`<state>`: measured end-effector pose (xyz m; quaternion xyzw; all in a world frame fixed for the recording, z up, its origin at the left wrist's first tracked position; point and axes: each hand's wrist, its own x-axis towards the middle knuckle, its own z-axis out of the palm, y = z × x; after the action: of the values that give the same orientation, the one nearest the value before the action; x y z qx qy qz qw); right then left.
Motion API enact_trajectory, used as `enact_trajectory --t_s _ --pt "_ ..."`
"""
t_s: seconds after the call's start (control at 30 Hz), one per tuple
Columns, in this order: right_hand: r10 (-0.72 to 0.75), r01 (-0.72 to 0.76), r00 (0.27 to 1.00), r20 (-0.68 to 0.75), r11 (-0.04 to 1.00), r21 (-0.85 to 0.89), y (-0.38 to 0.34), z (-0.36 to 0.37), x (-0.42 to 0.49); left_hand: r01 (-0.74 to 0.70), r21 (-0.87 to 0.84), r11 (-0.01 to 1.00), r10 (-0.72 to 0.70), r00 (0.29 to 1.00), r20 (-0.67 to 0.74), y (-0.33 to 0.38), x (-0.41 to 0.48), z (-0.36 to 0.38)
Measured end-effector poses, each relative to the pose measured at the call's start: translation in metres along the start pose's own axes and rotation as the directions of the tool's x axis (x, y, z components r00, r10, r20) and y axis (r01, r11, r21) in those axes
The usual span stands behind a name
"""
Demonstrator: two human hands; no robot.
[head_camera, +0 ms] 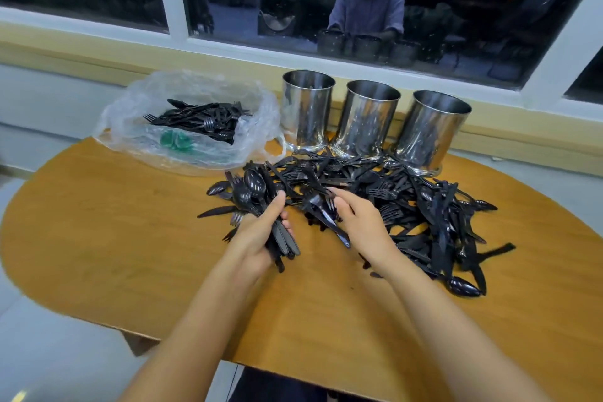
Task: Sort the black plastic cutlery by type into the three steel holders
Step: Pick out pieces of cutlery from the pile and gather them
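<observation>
clutching a bundle of spoons (254, 190), the left hand (256, 240) sits beside the right hand (359, 222) pinching a fork (321, 209).

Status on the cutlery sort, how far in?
Early. Done: nothing visibly sorted; the steel holders mostly hide their contents. In hand: left hand holds a bundle of spoons; right hand reaches into the mixed pile, hold unclear. Left: that pile on the table, plus more cutlery in the plastic bag.
</observation>
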<state>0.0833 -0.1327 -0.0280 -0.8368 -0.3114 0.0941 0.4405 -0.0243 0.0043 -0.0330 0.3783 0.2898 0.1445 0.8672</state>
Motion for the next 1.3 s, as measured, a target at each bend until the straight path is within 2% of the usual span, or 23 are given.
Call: enact_trajectory --t_s 0.1,0.2,0.3,0.4,0.53,0.6,0.7,0.77,0.83,0.93,1.13,1.3 --pt "0.113 -0.136 0.988 0.109 0.964 0.229 -0.003 -0.013 -0.013 0.004 0.069 0.998 -0.006 0.999 0.032 -0.016 0.000 0.014" --pt "0.116 -0.132 0.991 0.062 0.897 0.421 -0.015 -0.018 -0.027 0.007 0.094 0.996 -0.012 0.998 0.055 -0.025 0.002 0.022" --pt "0.142 -0.118 0.990 -0.009 0.851 0.513 -0.022 -0.011 -0.032 -0.005 0.137 0.991 -0.001 0.999 0.044 -0.029 0.002 0.030" --pt "0.142 -0.097 0.988 -0.060 0.878 0.468 -0.022 -0.001 -0.030 -0.017 0.208 0.978 0.013 1.000 0.022 -0.027 0.000 0.036" --pt "-0.002 0.017 0.999 -0.045 0.942 0.335 -0.018 0.006 -0.028 0.002 0.200 0.980 0.005 0.999 -0.033 -0.016 0.003 0.036" --pt "-0.062 0.083 0.995 -0.079 0.952 0.295 -0.017 -0.002 -0.024 -0.025 0.199 0.980 0.022 1.000 0.015 -0.007 0.004 0.037" --pt "0.039 0.015 0.992 -0.119 0.907 0.420 -0.023 -0.030 -0.007 -0.048 0.302 0.952 -0.018 0.977 0.212 0.004 0.003 0.039" --pt "0.108 -0.092 0.994 -0.002 0.858 0.506 -0.028 -0.047 0.010 -0.091 0.360 0.928 -0.036 0.943 0.331 0.011 -0.002 0.046" --pt "0.089 -0.147 0.987 0.133 0.834 0.532 -0.037 -0.056 0.023 -0.135 0.404 0.905 -0.034 0.922 0.385 0.014 -0.005 0.057" --pt "0.008 -0.150 0.969 0.245 0.811 0.566 -0.048 -0.062 0.034 -0.168 0.419 0.892 -0.014 0.917 0.398 0.017 -0.009 0.071" --pt "0.043 -0.093 0.993 0.109 0.852 0.515 -0.039 -0.065 0.047 -0.179 0.453 0.873 0.003 0.932 0.361 0.019 -0.006 0.082" --pt "0.007 -0.090 0.989 0.148 0.822 0.563 -0.035 -0.069 0.048 -0.169 0.459 0.872 -0.034 0.915 0.403 0.020 -0.003 0.090"
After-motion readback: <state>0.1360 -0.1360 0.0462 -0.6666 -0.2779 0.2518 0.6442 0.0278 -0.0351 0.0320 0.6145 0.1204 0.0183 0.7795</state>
